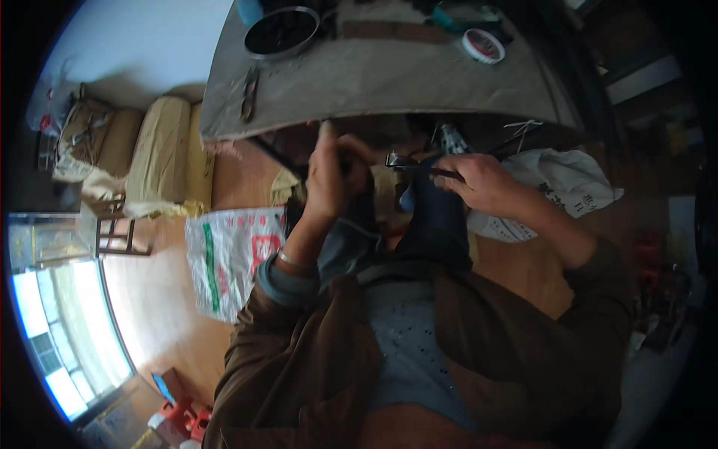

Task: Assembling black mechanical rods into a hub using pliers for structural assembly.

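Observation:
Over my lap, my right hand (pixel 482 182) is closed round the dark handles of a pair of pliers (pixel 404 161). Their shiny metal head points left, toward my other hand. My left hand (pixel 330 173) is raised just below the table's front edge, thumb up and fingers curled in. What it grips, if anything, is hidden by the fingers and slight blur. The pliers' head and my left hand are apart. On the table (pixel 359 82) in front of me, another dark hand tool (pixel 249 95) lies near the left front.
Toward the table's back stand a round dark pan (pixel 282 34), a flat brown bar (pixel 393 31) and a small round white-rimmed tin (pixel 483 46). White printed sacks (pixel 232 262) lie on the floor either side of my legs. Wrapped rolls (pixel 158 153) and a wooden stool (pixel 112 228) stand left.

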Demonstrator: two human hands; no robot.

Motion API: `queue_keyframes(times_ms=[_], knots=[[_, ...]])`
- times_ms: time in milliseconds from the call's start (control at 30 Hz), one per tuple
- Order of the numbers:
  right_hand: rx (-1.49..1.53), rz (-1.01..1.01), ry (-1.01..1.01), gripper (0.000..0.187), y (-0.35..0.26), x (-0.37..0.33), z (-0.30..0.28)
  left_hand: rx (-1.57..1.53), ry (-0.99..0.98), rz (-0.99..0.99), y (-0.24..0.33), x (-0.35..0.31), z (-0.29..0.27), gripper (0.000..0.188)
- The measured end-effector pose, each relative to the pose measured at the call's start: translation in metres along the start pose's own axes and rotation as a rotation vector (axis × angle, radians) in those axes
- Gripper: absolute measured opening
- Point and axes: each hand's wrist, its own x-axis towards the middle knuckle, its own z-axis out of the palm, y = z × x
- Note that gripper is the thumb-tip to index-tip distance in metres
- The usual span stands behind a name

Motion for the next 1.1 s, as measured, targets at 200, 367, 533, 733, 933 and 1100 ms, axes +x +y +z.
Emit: queue_keyframes(times_ms=[200,367,533,733,933,1100], knots=[[-0.676,-0.027,0.888,0.026,0.056,0.059,-0.121,-0.133,-0.06,-0.024,0.007,-0.004,0.01,0.072],[-0.579,0.205,0.878,0.031,0.064,0.101,-0.196,-0.086,-0.033,-0.033,0.009,0.001,0.017,0.072],[-0.641,0.334,0.733,0.031,0.057,0.115,-0.208,-0.105,-0.022,-0.043,0.007,0.008,0.014,0.071],[-0.7,0.311,0.784,0.032,0.059,0.119,-0.21,-0.069,-0.003,-0.084,0.009,0.012,0.018,0.073],[-0.652,0.248,0.922,0.035,0.071,0.116,-0.221,-0.105,-0.101,-0.007,0.006,0.012,0.019,0.072],[-0.439,0.217,0.896,0.033,0.064,0.109,-0.231,-0.188,-0.275,0.138,0.015,0.005,0.022,0.075]])
